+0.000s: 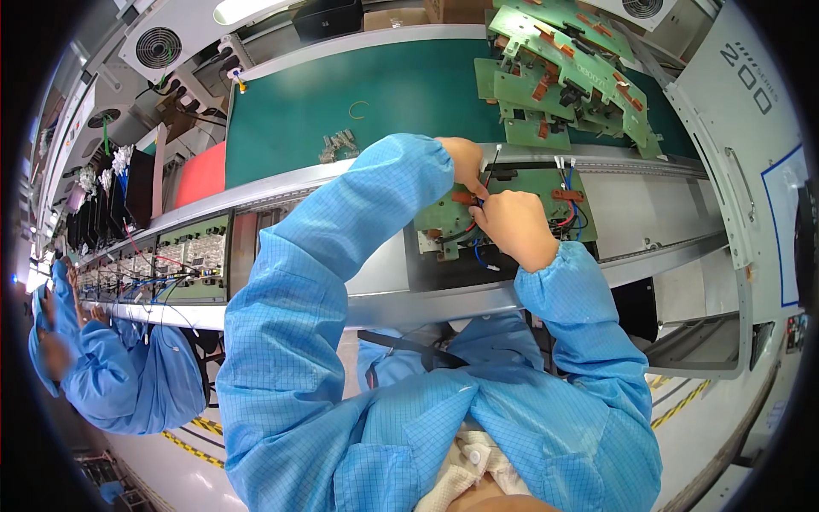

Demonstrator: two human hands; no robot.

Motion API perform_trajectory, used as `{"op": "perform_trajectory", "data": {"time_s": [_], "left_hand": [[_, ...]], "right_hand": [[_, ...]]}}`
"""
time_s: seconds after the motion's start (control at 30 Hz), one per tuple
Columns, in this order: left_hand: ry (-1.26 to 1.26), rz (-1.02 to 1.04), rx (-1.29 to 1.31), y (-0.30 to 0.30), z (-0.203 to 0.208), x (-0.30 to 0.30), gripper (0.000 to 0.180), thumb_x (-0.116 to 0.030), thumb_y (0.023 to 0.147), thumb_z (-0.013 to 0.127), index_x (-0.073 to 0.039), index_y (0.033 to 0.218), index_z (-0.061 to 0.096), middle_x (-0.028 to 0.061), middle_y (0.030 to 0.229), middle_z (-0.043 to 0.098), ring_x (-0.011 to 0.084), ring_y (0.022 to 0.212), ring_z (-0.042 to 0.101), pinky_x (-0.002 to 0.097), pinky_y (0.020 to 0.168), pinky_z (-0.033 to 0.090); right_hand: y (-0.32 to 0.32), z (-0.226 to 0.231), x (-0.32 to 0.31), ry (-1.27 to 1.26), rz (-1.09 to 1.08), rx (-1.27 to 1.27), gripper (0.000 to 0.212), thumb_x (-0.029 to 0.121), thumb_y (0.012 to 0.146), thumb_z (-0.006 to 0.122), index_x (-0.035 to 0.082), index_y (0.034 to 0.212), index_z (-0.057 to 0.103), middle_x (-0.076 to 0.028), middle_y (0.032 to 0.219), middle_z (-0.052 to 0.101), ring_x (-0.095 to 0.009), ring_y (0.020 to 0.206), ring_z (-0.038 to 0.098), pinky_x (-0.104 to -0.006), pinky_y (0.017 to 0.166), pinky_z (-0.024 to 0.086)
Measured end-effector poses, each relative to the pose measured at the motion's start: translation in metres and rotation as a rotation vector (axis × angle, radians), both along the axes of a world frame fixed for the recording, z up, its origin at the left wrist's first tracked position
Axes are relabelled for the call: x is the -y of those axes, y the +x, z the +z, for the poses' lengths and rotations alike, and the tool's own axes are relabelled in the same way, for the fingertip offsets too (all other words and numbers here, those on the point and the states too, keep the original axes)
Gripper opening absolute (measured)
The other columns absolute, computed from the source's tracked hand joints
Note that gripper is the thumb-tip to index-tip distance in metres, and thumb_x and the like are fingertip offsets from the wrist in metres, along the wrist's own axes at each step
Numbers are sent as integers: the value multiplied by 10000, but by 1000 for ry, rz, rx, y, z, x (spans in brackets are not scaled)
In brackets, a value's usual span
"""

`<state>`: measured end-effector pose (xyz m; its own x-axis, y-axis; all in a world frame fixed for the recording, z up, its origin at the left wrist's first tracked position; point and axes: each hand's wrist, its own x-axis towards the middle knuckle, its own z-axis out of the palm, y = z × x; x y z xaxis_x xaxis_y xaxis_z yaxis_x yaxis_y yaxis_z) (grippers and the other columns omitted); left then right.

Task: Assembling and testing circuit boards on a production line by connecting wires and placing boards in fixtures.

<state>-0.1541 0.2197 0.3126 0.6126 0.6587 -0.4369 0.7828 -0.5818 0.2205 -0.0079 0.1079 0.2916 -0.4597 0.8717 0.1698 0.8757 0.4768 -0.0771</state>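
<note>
Nearly closed, fingers [484, 193] pinch wires [479, 203] over board [537, 182]

Left hand [463, 162] is beside right hand [518, 227] over green board [533, 181].

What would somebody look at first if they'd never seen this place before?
Probably the big bright blue sleeves in the middle, leading up to the left hand and right hand, close together over a wired green board. Next might come the jumbled heap of green boards at the upper right, beyond the hands. At the far left, another person in blue is at the same long line.
</note>
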Motion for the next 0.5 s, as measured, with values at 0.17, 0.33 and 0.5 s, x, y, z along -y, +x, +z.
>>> {"op": "perform_trajectory", "data": {"time_s": [0.17,0.33,0.5], "left_hand": [[137,143,-287,9,35,22,673,-725,749,559,-69,739,711,74,767,677,225,739,652,364,673,509],[91,123,-327,4,51,59,459,-521,867,499,-118,833,716,41,771,672,200,741,649,365,710,504],[9,241,-375,-3,20,39,368,-417,883,496,-122,932,712,70,911,682,249,875,640,403,783,492]], "right_hand": [[-7,8,3,19,0,53,409,338,872,599,42,596,661,-145,564,602,-325,568,624,-436,545,478],[-13,9,6,126,46,11,381,321,856,619,46,595,663,-145,575,605,-319,560,620,-424,531,471],[-19,4,5,164,64,39,356,302,843,639,55,587,660,-136,563,600,-308,541,616,-406,512,469]]}}
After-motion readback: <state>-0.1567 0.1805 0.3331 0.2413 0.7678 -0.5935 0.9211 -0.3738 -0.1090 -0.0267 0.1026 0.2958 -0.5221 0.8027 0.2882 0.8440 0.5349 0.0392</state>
